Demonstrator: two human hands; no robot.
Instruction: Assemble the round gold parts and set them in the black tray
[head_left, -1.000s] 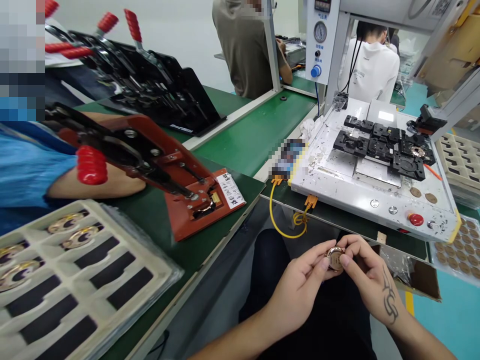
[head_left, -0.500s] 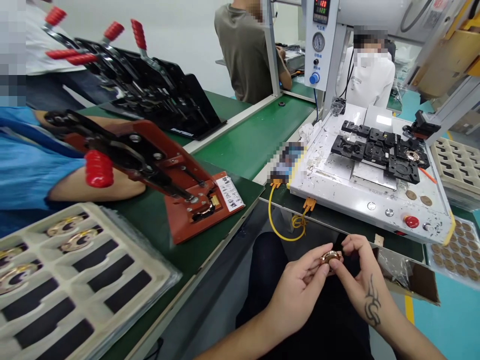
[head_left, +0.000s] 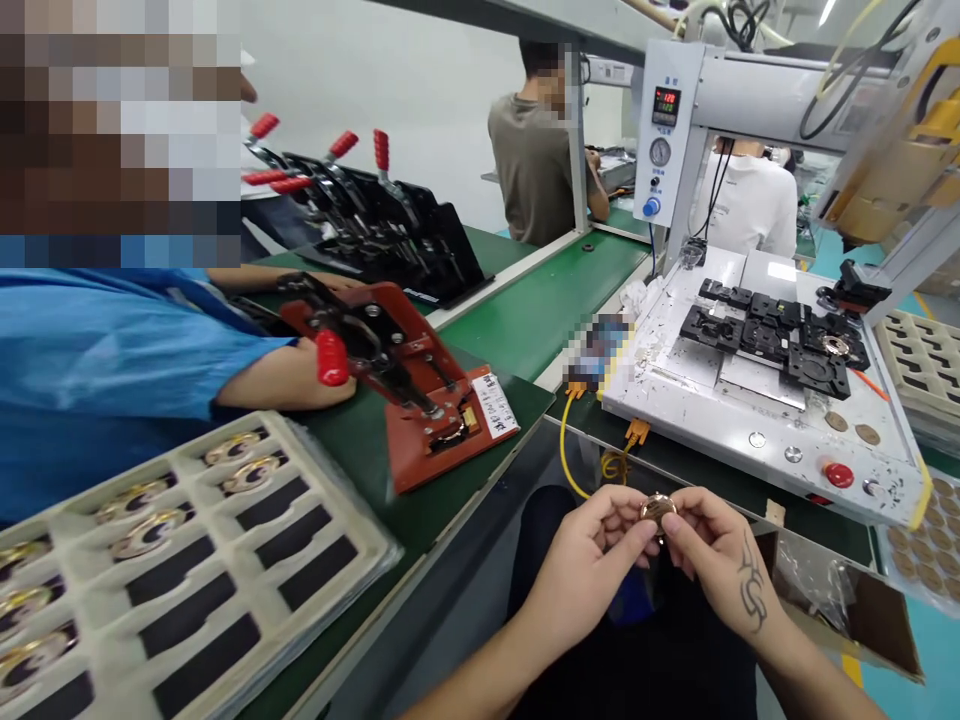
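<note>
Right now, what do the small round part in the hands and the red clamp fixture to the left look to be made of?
Round part: probably metal with a shiny coppery or gold finish, since it glints; pinched between left hand and right hand. Red clamp fixture: matte red plate, material unclear, perhaps painted metal or board; its linkage looks like dark steel, with a glossy red, probably rubbery, handle grip.

My two bare forearms without sleeves, my left hand (head_left: pixel 592 560) unmarked, my right hand (head_left: pixel 720 565) with a dark curling tattoo, dark trousers.
</note>
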